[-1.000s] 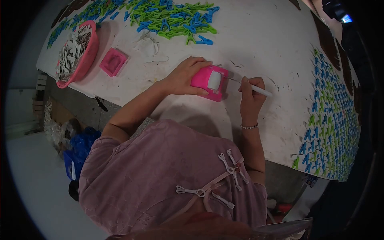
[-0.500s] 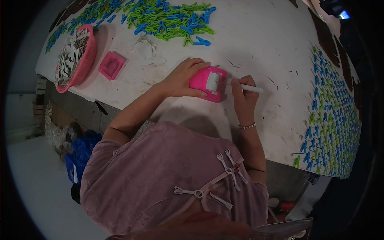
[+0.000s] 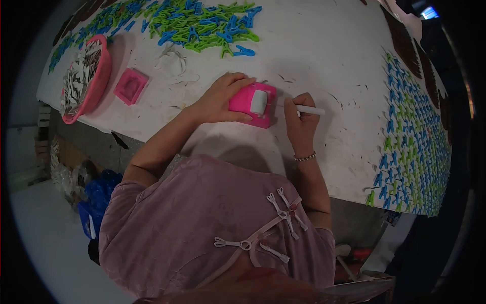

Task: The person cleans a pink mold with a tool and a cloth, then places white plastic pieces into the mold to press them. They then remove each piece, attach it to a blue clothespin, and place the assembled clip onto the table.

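Note:
My left hand [image 3: 223, 99] lies over a bright pink block [image 3: 243, 100], fingers and thumb gripping its two sides on the table. A white, rounded piece [image 3: 259, 102] sits in the right part of the block's top. In a pinch, my right hand [image 3: 302, 119] holds a slim tool with a white handle [image 3: 311, 109]. The tool's thin tip points left, right at the block's edge near the white piece. A beaded bracelet [image 3: 306, 157] circles my right wrist.
A pink bowl [image 3: 105, 68] full of whitish strips stands at the left, beside a small square pink mould [image 3: 131, 86]. Green and blue clothes pegs [image 3: 202, 25] lie heaped at the back. Rows of pegs [image 3: 412, 147] cover the right side of the white table [image 3: 349, 167].
The whole view has shifted slightly, with things appearing a little further left. Both hands keep their grips, and the tool stays beside the pink block.

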`<state>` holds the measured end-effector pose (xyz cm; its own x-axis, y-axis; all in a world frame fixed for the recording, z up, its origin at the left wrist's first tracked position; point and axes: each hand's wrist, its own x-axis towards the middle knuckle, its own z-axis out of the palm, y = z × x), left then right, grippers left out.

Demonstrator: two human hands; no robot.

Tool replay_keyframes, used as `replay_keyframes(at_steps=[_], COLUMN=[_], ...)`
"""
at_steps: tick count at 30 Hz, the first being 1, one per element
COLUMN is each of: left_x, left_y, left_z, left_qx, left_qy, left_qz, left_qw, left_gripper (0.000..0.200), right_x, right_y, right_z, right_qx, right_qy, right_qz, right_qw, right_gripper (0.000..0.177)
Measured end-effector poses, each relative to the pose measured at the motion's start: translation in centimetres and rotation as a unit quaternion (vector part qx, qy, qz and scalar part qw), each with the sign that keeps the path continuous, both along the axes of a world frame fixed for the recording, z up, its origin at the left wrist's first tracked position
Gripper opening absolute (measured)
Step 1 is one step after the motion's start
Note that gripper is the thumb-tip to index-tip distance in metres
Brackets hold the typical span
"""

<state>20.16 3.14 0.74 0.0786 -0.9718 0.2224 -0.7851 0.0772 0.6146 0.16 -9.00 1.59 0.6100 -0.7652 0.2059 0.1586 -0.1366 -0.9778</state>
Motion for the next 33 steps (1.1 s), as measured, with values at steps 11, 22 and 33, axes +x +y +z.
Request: replay_keyframes(at_steps=[11,22,33], left_x=[0.1,0.0,0.2], left_y=[-0.1,-0.1,-0.2], left_z=[-0.3,-0.3,-0.3], left_qx=[-0.020,-0.022,-0.009], left_qy=[0.003,0.000,-0.018], left_qz=[-0.016,-0.012,-0.013], left_qw=[1.000,1.000,1.000], left_gripper=[0.087,0.086,0.086], right_x=[0.1,-0.2,-0.3], right_y=[0.5,0.2,-0.1], right_z=[0.5,-0.1,0.0], right_qx=[-0.032,-0.027,-0.028], right_qy=[-0.010,0.016,0.008], right_qz=[-0.019,-0.039,-0.043], right_qw=[0.999,0.999,0.999], right_gripper=[0.017,0.017,0.017])
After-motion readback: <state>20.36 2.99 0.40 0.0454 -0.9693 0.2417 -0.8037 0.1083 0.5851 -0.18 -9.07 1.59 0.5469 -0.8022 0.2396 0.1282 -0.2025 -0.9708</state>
